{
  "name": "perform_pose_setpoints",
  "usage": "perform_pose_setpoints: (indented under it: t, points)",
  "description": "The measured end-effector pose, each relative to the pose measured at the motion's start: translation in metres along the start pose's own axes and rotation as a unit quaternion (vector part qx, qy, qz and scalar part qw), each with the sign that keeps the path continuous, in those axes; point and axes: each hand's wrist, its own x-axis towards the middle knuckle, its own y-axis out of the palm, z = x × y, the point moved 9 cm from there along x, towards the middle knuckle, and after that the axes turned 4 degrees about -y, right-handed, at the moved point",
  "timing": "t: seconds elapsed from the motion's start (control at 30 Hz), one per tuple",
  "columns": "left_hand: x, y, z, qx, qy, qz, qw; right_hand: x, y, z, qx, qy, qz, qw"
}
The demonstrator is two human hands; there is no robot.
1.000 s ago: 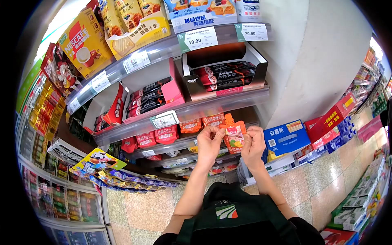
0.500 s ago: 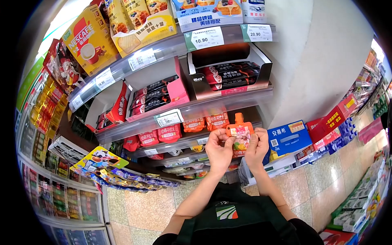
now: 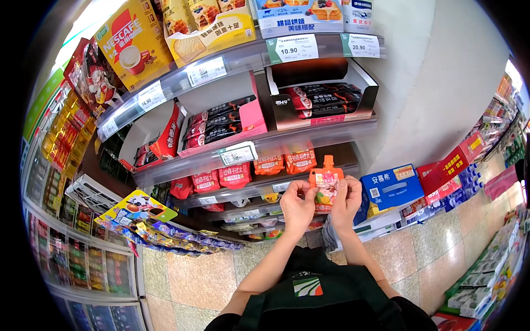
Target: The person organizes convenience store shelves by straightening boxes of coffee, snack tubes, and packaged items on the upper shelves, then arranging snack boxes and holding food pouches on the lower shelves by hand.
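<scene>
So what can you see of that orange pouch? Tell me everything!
The orange pouch looks like shiny plastic, printed with a colourful, fruit-like picture. Its orange cap is on top. It's held cap-up in the picture, in front of a lower shelf, its sides between the left hand and right hand, which partly cover it.

Orange spouted flat pouch (image 3: 326, 188): smooth plastic film, slight sheen; its orange cap (image 3: 328, 161), moulded plastic. Above the pouch: black open-topped carton (image 3: 287, 113), printed card, semi-glossy; slim dark sachets (image 3: 326, 98) inside, shiny film; long shelf edging strip (image 3: 309, 132), clear glossy plastic. Left of the pouch: red bulging packets (image 3: 234, 175), creased film. Right: blue rectangular carton (image 3: 391, 193), smooth printed cardboard. Upper right: broad white column (image 3: 425, 83), smooth, mostly matt. Below: dark green apron (image 3: 331, 276), matt cloth. Lower right: speckled beige floor tiles (image 3: 395, 265), hard, polished, reflecting light.
</scene>
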Motion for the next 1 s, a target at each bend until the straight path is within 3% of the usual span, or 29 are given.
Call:
perform_pose_setpoints:
  t: [0.07, 0.13, 0.2, 0.3, 0.37, 0.4, 0.43, 0.47, 0.5, 0.57, 0.67, 0.8, 0.87, 1.0]
  points:
    - [0.0, -0.002, -0.002, -0.017, 0.029, -0.001, 0.999, 0.003, 0.002, -0.006, 0.03, 0.032, 0.007, 0.999]
    - [-0.005, -0.005, -0.011, -0.034, 0.059, 0.0, 0.998, 0.002, -0.001, -0.035, 0.161, 0.187, -0.023, 0.969]
    - [-0.022, -0.008, -0.045, 0.042, 0.218, -0.035, 0.974, 0.001, 0.0, -0.038, 0.219, 0.234, -0.035, 0.947]
    - [-0.024, -0.014, -0.049, 0.011, 0.273, -0.071, 0.959, -0.006, 0.004, -0.046, 0.289, 0.293, -0.052, 0.91]
    - [-0.02, -0.015, -0.044, -0.02, 0.239, -0.064, 0.969, -0.004, 0.005, -0.031, 0.228, 0.256, -0.052, 0.938]
    - [-0.01, -0.011, -0.028, -0.063, 0.151, -0.029, 0.986, -0.004, 0.006, -0.031, 0.228, 0.255, -0.053, 0.938]
    - [-0.006, -0.006, -0.012, -0.104, 0.059, 0.005, 0.993, 0.003, 0.005, -0.016, 0.159, 0.163, -0.021, 0.973]
    - [-0.005, -0.003, -0.012, -0.115, 0.046, 0.019, 0.992, 0.007, 0.006, 0.001, 0.087, 0.068, 0.012, 0.994]
    - [-0.004, -0.003, -0.012, -0.116, 0.045, 0.019, 0.992, 0.006, 0.006, 0.001, 0.086, 0.068, 0.012, 0.994]
    - [-0.003, 0.005, -0.01, -0.141, 0.022, 0.055, 0.988, 0.005, 0.007, 0.022, -0.014, -0.053, 0.036, 0.998]
    - [-0.006, 0.004, -0.024, -0.126, 0.06, 0.036, 0.99, 0.008, 0.001, 0.014, 0.036, 0.005, 0.027, 0.999]
    - [-0.005, 0.004, -0.031, -0.093, 0.097, 0.007, 0.991, 0.01, -0.008, 0.008, 0.028, -0.01, -0.015, 0.999]
    - [-0.007, 0.002, -0.032, 0.015, 0.162, -0.038, 0.986, 0.009, -0.009, 0.013, -0.012, -0.043, -0.018, 0.999]
    - [-0.003, 0.006, -0.02, -0.036, 0.111, -0.038, 0.992, 0.017, -0.007, 0.026, -0.094, -0.099, -0.006, 0.991]
